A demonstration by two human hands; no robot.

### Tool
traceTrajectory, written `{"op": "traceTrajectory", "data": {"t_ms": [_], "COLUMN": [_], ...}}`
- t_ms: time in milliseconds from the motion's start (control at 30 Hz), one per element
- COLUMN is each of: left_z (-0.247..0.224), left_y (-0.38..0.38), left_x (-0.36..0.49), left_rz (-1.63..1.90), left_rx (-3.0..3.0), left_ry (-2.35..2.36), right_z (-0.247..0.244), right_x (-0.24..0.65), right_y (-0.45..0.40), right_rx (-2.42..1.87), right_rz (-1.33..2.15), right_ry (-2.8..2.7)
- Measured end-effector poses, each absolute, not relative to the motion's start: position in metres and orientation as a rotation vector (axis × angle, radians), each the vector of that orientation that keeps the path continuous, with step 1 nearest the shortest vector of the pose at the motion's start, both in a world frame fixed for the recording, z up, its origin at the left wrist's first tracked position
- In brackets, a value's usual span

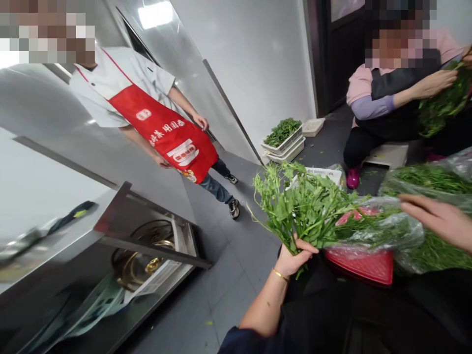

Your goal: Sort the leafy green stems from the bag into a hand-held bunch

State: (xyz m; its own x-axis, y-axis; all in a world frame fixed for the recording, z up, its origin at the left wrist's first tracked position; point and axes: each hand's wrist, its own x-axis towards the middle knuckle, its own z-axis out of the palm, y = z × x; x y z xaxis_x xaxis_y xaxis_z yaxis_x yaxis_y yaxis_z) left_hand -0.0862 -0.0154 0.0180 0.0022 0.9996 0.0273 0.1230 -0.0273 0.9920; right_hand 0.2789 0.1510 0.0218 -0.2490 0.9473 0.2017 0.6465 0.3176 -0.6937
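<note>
Head view, camera tilted: left hand (295, 258) closed around the stems of a bunch of leafy greens (291, 201), thumb pressed across them; leaves and thin curling tendrils fan up and away from the fist, with a few stem ends poking out below it. Gold-coloured bracelet (280, 276) on that wrist. Right hand (438, 216) well apart from the left, at the right edge, fingers extended and grip loose, above clear plastic bags (409, 233) of finer greens; whether its fingertips touch the plastic cannot be told. Red basket (372, 268) just beside the left hand, under part of the bagged greens, near the wearer's dark-clothed lap (342, 314). White basket (322, 173) partly hidden behind the bunch. Farther off, on the grey floor (228, 290) by the wall: stacked white baskets (285, 147), the upper one heaped with leaves, and a small pale tray (313, 128) beside them. Upper right, a co-worker (398, 105) in pink and black, seated low, holds a separate clump of greens (440, 108). Upper left, a standing person (169, 132) in a red apron, arms lowered. Left side: metal table (105, 196), slightly blurred, with a round lid (129, 265) on its lower shelf.
</note>
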Motion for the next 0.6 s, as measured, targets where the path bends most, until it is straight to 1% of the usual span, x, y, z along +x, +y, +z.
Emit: {"op": "traceTrajectory", "data": {"t_ms": [67, 100, 133, 200, 333, 400, 500, 600], "left_z": [0.018, 0.017, 0.015, 0.011, 0.004, 0.002, 0.006, 0.012], "left_y": [-0.014, -0.013, -0.011, -0.006, 0.008, 0.013, 0.017, 0.016], "left_x": [-0.083, -0.081, -0.080, -0.077, -0.068, -0.058, -0.038, -0.021], "left_rz": [1.148, 1.148, 1.160, 1.198, 1.267, 1.308, 1.377, 1.436], "left_rx": [1.327, 1.318, 1.299, 1.239, 1.020, 0.897, 0.782, 0.769], "left_ry": [1.259, 1.257, 1.271, 1.342, 1.533, 1.538, 1.379, 1.195], "right_z": [0.032, 0.037, 0.043, 0.055, 0.074, 0.069, 0.043, 0.016], "right_x": [0.236, 0.220, 0.209, 0.204, 0.214, 0.202, 0.164, 0.133], "right_y": [0.133, 0.124, 0.117, 0.104, 0.074, 0.056, 0.035, 0.029], "right_rx": [-1.186, -1.090, -1.028, -0.996, -0.909, -0.831, -0.812, -0.845], "right_rz": [1.246, 1.477, 1.597, 1.678, 1.651, 1.778, 1.967, 1.961], "right_ry": [-1.965, -1.913, -1.862, -1.644, -1.184, -1.215, -1.283, -1.441]}}
